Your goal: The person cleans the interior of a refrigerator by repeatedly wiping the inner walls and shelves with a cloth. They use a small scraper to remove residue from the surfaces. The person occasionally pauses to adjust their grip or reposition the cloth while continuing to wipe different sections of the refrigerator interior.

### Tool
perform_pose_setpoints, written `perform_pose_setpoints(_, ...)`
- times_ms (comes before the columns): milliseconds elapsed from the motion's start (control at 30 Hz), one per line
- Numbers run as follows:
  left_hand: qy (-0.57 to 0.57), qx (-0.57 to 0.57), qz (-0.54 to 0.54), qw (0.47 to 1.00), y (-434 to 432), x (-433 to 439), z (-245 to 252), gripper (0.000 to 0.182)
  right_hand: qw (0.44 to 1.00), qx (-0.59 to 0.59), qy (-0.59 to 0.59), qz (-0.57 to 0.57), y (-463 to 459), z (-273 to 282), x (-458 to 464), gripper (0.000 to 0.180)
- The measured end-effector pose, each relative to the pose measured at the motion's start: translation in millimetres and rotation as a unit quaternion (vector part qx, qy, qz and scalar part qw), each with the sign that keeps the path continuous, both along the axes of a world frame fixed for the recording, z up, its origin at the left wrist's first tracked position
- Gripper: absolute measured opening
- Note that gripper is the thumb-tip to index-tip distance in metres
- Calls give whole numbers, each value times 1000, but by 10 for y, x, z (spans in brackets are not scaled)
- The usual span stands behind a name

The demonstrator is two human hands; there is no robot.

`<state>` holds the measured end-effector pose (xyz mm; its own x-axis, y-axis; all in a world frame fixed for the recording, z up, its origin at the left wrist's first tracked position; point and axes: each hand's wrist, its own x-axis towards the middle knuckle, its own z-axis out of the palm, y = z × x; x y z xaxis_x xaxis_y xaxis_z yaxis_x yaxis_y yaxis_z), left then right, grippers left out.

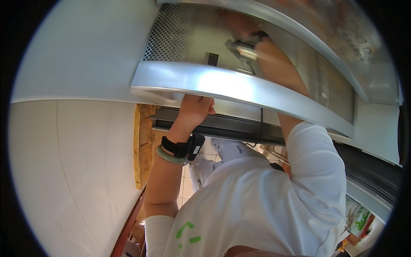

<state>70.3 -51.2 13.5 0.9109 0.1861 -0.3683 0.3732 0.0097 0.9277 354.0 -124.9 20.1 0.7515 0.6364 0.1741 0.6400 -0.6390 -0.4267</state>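
A glass refrigerator shelf [289, 70] with a broad silvery front trim [224, 80] lies across the upper view. My left hand [196, 109] is just below this trim, its fingers curled and partly hidden by it. What those fingers hold, if anything, does not show. Beneath the glass reaches my right arm, and my right hand [240, 24] appears blurred through the pane, deep inside. Its fingers cannot be made out. A small black piece [213, 59] shows through the glass above my left hand. Both wrists wear black straps with devices; a green bangle [171, 155] circles the left forearm.
The white inner wall [80, 54] of the refrigerator stands at left, beside a pale door panel [38, 154]. Dark gasket strips [224, 125] run below the shelf. A clear drawer [356, 41] bears printing at upper right. Packaged items [359, 221] sit in a door rack at lower right.
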Motion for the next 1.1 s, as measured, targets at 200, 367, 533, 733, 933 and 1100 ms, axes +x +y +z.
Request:
perform_pose_setpoints(200, 6, 0, -19, 1000, 3, 4, -31, 29, 1000, 1, 0, -8, 0, -45, 47, 21)
perform_pose_setpoints(367, -7, 30, -27, 999, -1, 20, -60, 31, 998, -36, 18, 41, -155, -83, -85, 20)
perform_pose_setpoints(533, -16, 4, -14, 1000, 12, 16, -35, 31, 988, -34, 104, 113, -287, 125, -104, 18)
perform_pose_setpoints(733, -13, 15, -5, 1000, -25, -12, -22, 31, 1000, -20, 3, 6, -161, 102, 81, 22)
perform_pose_setpoints(933, -14, 5, -12, 1000, -5, 27, -34, 31, 999, -29, -14, -28, -375, -45, 125, 24)
perform_pose_setpoints(1100, -12, 41, -11, 999, -2, 37, -70, 32, 999, -28, -15, -29, -248, -113, 155, 26)
